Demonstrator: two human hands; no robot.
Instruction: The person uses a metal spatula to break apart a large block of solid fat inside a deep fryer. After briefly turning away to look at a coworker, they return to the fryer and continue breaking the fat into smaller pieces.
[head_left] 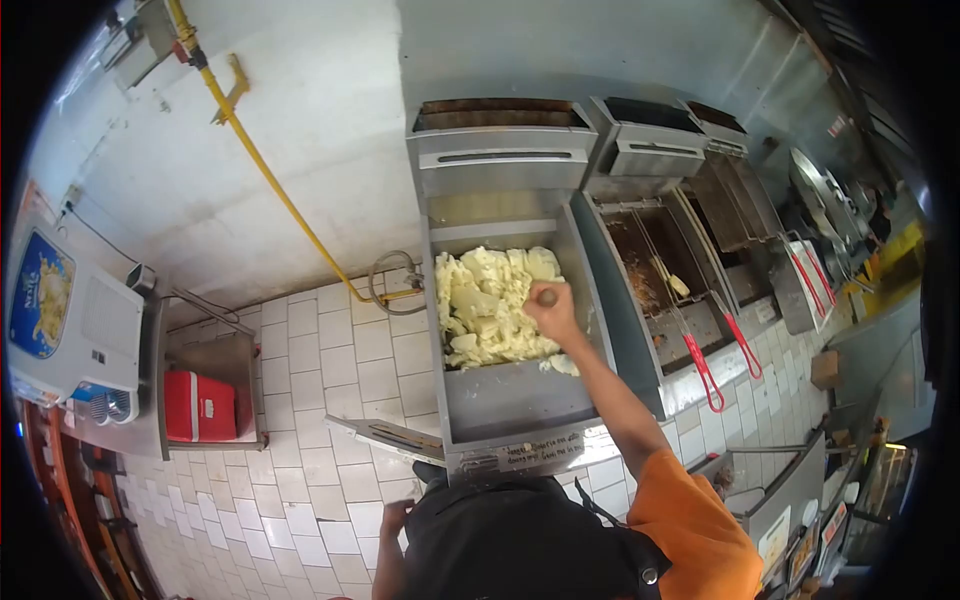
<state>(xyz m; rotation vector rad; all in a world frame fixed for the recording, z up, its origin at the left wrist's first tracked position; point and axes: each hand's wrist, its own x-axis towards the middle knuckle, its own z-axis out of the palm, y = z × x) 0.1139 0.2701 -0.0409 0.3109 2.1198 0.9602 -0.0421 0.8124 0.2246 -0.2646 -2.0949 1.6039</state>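
My right hand [555,312] is closed round an upright tool handle [547,297], whose rounded end sticks out at the top of the fist. The working end is hidden below the hand. Under and beside it, pale yellow solid fat [485,300] lies in broken lumps and slabs inside a steel fryer vat [520,405]. A smaller lump of the fat sits near the wrist, on the vat's front ledge. Low at my left side, apart from the fat, hangs my left hand [396,517]; its fingers are mostly hidden, and I cannot make out anything in it.
To the right stand fryers with dark basins [650,260] and a basket with red handles [703,372]. An open cabinet door [385,437] juts out at the fryer's lower left. A yellow gas pipe [270,180] runs down the wall. Further left, a red cooler box [200,407] sits under a counter.
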